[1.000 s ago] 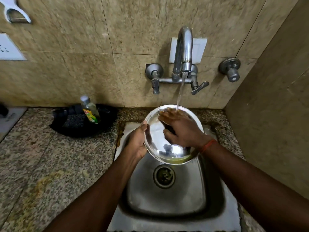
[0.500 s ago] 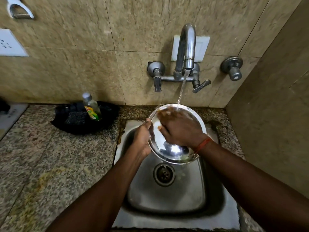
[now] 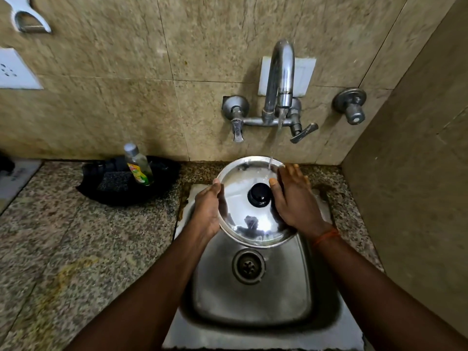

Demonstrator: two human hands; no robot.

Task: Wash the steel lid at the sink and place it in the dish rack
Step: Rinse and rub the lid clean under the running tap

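The round steel lid (image 3: 243, 211) with a black knob (image 3: 258, 195) is held tilted over the steel sink (image 3: 253, 300), knob side facing me. Water runs from the tap (image 3: 279, 79) onto its far rim. My left hand (image 3: 206, 211) grips the lid's left edge. My right hand (image 3: 295, 198) lies flat with fingers spread on the lid's right side, thumb near the knob. No dish rack is in view.
A black tray (image 3: 162, 186) holding a scrub pad (image 3: 114, 183) and a dish soap bottle (image 3: 138, 165) sits on the granite counter (image 3: 76, 249) left of the sink. Tiled walls close the back and right. A second valve (image 3: 350, 105) sticks out of the wall at right.
The lid has been flipped: its hollow underside faced me before, now the knob side does. My right hand moved from rubbing inside the lid to its right outer surface.
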